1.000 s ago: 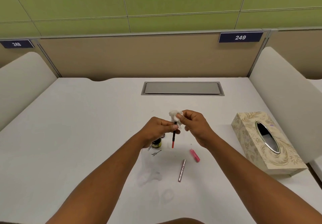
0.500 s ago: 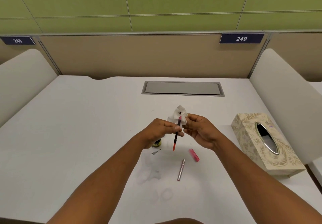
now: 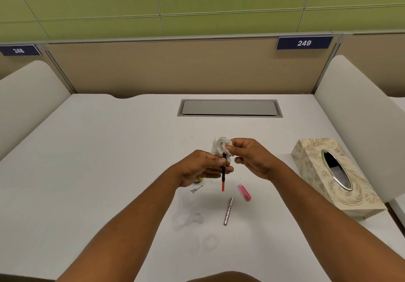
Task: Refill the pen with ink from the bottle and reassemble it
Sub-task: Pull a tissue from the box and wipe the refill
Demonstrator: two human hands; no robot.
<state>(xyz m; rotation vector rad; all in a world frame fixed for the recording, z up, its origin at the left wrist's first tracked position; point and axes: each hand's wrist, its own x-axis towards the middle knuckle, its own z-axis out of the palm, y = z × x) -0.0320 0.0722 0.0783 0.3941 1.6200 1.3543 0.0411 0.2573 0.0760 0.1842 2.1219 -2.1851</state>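
The pen's inner part [image 3: 223, 177], a thin black stem with a red lower end, hangs nearly upright above the desk [image 3: 109, 161], red end down. The left hand [image 3: 203, 167] pinches its stem between thumb and curled fingers. The top of the stem goes into a crumpled white tissue [image 3: 221, 146], which the right hand [image 3: 252, 157] pinches with thumb and forefinger, its other fingers curled below. The two hands almost touch at the stem.

Directly under the left hand a small ink bottle [image 3: 199, 180] stands on the desk; only a yellowish sliver of it shows, so whether it is capped cannot be told. Just below it lies a small grey mark, perhaps an ink smear [image 3: 196, 189].

Below and right of the stem's red end, a pink piece [image 3: 244, 192] lies flat on the desk, slanted. Just below the stem's red end, and left of the pink piece, lies a slim metallic barrel [image 3: 228, 211], pointing roughly toward the person. The two are near each other but apart.

Well to the right of the stem sits a patterned tissue box [image 3: 317, 172] with an oval slot on top. Beyond the stem, toward the partition, a grey hatch [image 3: 229, 108] is set flush in the desk. On the partition's top right is a plate [image 3: 304, 43] reading 249.
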